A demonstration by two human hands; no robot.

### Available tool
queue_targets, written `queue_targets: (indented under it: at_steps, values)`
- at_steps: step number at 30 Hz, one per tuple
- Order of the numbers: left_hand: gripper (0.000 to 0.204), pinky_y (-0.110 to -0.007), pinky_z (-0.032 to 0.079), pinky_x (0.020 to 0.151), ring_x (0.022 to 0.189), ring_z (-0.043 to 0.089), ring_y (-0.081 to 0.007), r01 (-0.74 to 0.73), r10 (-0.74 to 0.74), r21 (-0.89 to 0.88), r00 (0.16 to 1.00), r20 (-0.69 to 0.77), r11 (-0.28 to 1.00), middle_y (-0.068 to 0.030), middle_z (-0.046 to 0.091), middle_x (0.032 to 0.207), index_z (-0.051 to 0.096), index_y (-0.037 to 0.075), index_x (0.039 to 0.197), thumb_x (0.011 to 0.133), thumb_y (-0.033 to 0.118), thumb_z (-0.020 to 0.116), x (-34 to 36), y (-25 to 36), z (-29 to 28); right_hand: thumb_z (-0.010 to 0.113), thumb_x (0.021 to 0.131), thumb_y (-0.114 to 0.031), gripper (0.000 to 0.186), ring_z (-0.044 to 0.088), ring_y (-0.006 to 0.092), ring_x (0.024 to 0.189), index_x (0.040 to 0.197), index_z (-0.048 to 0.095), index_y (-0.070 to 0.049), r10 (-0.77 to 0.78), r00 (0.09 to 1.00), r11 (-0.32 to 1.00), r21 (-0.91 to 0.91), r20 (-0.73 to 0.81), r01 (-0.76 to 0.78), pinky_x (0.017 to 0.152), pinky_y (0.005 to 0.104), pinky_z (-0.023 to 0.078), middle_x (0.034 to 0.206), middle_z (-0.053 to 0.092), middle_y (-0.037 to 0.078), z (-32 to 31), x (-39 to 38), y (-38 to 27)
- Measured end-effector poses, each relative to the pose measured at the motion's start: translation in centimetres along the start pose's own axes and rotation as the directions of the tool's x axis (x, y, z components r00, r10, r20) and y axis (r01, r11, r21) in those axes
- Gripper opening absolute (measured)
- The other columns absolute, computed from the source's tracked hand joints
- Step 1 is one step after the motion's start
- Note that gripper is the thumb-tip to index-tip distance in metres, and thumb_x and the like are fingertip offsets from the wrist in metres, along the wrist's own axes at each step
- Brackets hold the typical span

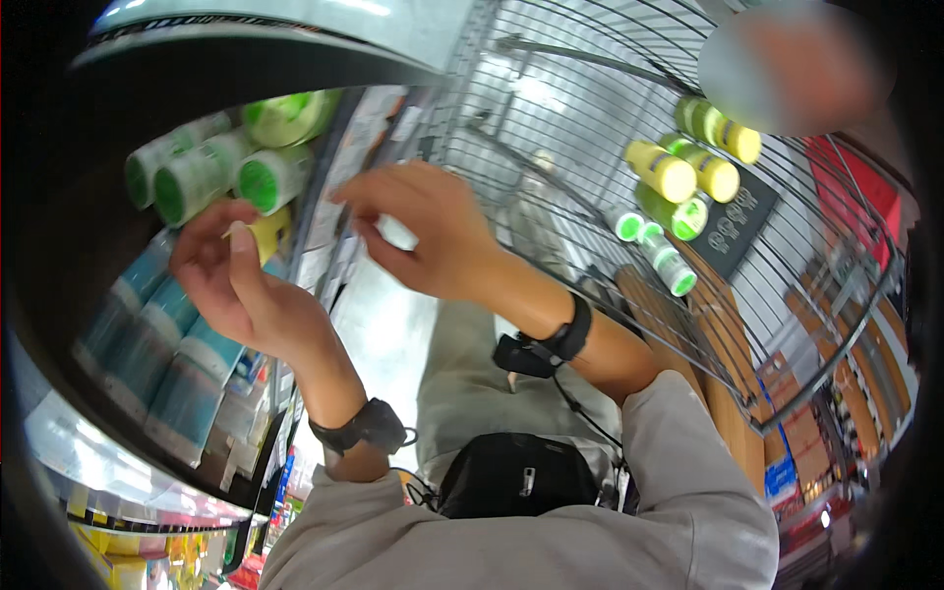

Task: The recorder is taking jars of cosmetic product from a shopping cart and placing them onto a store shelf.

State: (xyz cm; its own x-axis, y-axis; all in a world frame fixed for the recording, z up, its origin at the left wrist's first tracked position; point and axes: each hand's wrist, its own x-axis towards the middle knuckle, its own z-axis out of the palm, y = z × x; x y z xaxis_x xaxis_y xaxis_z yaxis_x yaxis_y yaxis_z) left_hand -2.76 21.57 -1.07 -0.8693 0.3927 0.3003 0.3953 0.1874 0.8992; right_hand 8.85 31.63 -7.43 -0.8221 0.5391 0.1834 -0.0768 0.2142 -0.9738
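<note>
My left hand (243, 275) has its fingers loosely curled and apart at the shelf, just in front of a yellow container (271, 228); whether it touches that is unclear. My right hand (413, 226), fingers bent and apart, is empty in midair to the right. On the shelf, white-and-green containers (197, 182) lie above several teal packages (169, 324). A larger green container (282, 116) lies at the top.
A wire cart basket (580, 93) fills the upper right, holding several yellow and green bottles (661, 172) and small white-green containers (667, 264). A dark shelf frame (246, 54) curves across the left. Wooden boards (733, 403) show below the basket.
</note>
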Motion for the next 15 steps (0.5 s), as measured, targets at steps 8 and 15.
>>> queue_targets:
  at_steps: [8,15]
  values:
    - [0.018,-0.034,0.048,0.075,0.086,0.065,-0.0175,0.569,-0.248,0.066,0.248,0.937,0.82,-0.0075,0.066,0.09,0.061,0.005,0.101,0.091,0.019,0.066,-9.9,1.7,18.6,0.064,0.088,-0.018,0.02,0.07,0.0309,0.082,0.1,0.066,-0.003,0.692,0.684,0.603,-0.335,-0.231,-0.724,0.077,0.0406,0.055,0.086,0.072,0.013,-22.0,-15.3,5.2]
    - [0.035,-0.039,0.051,0.069,0.08,0.067,-0.027,-0.187,-0.156,0.091,-0.373,0.915,0.978,-0.0158,0.068,0.102,0.063,0.003,0.105,0.089,0.035,0.064,-21.8,-4.7,32.9,0.068,0.083,-0.031,0.038,0.067,0.0376,0.098,0.108,0.067,-0.002,0.957,0.29,0.158,-0.838,0.0,-0.522,0.081,0.0461,0.052,0.101,0.07,0.021,-33.4,-24.4,7.1]
